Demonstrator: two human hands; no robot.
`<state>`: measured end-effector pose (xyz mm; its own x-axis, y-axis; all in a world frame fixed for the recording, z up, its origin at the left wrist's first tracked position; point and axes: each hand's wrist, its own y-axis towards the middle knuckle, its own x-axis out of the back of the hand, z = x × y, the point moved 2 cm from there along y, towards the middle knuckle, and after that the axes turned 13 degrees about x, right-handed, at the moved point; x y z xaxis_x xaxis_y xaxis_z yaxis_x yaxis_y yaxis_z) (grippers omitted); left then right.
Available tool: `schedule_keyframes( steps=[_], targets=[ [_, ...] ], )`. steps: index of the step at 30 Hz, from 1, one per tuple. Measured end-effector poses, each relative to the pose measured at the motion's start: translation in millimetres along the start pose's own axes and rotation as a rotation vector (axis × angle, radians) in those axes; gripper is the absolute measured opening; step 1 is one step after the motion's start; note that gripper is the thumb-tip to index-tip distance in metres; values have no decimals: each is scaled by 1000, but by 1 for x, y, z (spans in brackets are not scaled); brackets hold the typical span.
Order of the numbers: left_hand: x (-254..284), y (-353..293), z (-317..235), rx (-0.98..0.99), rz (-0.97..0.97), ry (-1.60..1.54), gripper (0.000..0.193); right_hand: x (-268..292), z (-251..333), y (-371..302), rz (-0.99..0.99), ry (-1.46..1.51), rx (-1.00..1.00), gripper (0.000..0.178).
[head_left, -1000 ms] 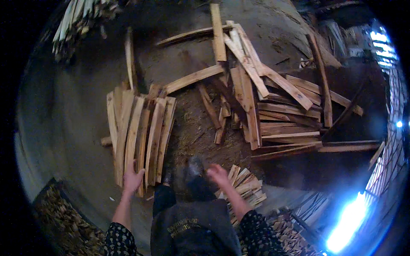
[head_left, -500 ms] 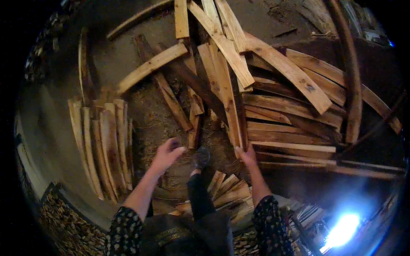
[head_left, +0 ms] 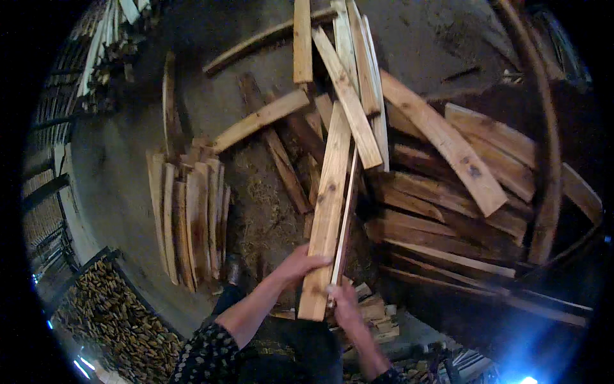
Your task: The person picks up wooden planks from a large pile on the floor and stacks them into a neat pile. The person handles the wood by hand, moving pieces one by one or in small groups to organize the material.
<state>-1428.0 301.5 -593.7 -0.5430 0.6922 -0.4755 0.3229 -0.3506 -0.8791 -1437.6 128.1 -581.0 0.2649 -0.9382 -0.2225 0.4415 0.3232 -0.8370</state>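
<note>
A knotty pale wooden board (head_left: 328, 198) slants up and away from my body, its near end close to my waist. My left hand (head_left: 300, 264) grips it from the left, thumb lying over its face. Right beside it runs a second board (head_left: 346, 224), seen nearly edge-on. My right hand (head_left: 346, 304) is closed on the near end of that second board, thumb at its edge. The fingers beneath both boards are hidden. Past the held boards' far ends, another light board (head_left: 348, 96) lies slanted over the pile.
A bundle of upright boards (head_left: 192, 217) stands at the left. Many curved boards (head_left: 448, 192) lie stacked at the right, beside a thick curved pole (head_left: 547, 173). Short split pieces (head_left: 380, 317) lie near my feet. A mesh-like heap of small wood (head_left: 118, 320) fills the lower left.
My left hand has moved from free air onto the wide board. The boards are drawn closer to my body, and my right hand has come lower and nearer. The view has shifted.
</note>
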Motion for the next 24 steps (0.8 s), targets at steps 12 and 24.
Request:
schedule_keyframes(
  steps=[12, 24],
  targets=[
    [175, -205, 42, -438, -879, 320, 42, -75, 62, -163, 241, -615, -241, 48],
    [355, -223, 93, -61, -1270, 798, 48, -303, 61, 97, 453, -889, 370, 57]
  ],
)
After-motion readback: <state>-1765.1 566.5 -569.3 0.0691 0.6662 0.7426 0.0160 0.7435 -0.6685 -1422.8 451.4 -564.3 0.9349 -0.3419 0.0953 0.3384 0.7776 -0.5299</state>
